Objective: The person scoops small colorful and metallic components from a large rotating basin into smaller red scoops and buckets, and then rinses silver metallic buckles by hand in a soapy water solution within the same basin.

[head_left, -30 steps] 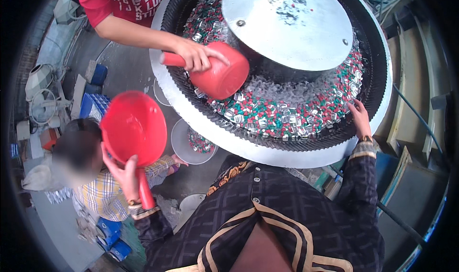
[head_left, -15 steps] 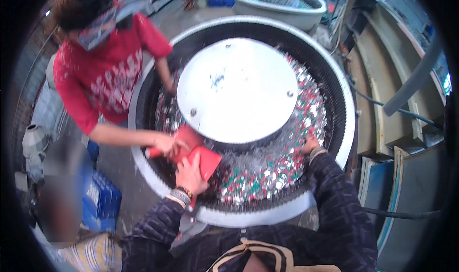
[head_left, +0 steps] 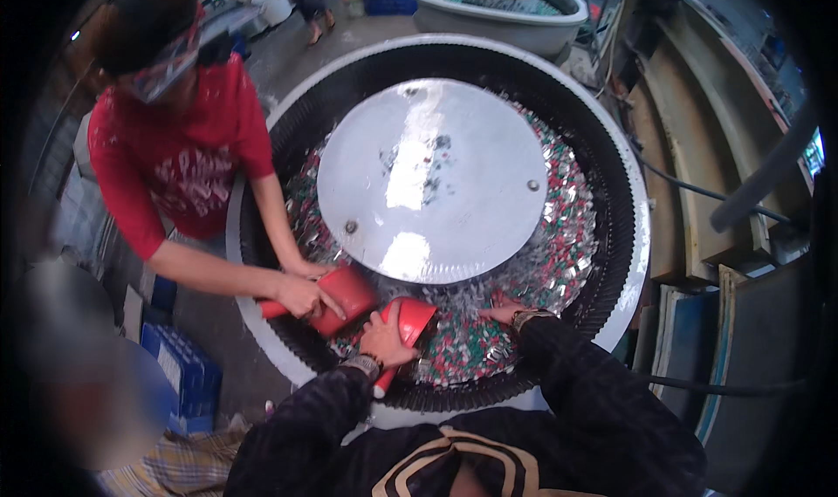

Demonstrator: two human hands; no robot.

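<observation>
In the near part of the round black tub with ribbed walls [head_left: 608, 178]: a red, round, plastic-looking scoop [head_left: 419, 317] sat tilted over small red, green and silvery pieces [head_left: 471, 349], its contents hidden.
Scoop's feel: it looked stiff, probably light unless filled; wetness would likely make it slippery, so the straight handle, with the bowl supported, seemed the surest hold.
Left hand [head_left: 387, 338]: clasped the scoop around its body, the handle pointing back toward the wearer.
Right hand [head_left: 509, 311]: fingers reached down to the pieces; whether it pinched any, I could not tell.
Co-worker's hand [head_left: 301, 296]: grasped another red plastic scoop [head_left: 351, 293], just beside the first.
Tub's centre: a shiny, flat, pale disc [head_left: 480, 157].
Farther out: a round grey tub [head_left: 449, 17] and a blue plastic crate [head_left: 190, 366].
</observation>
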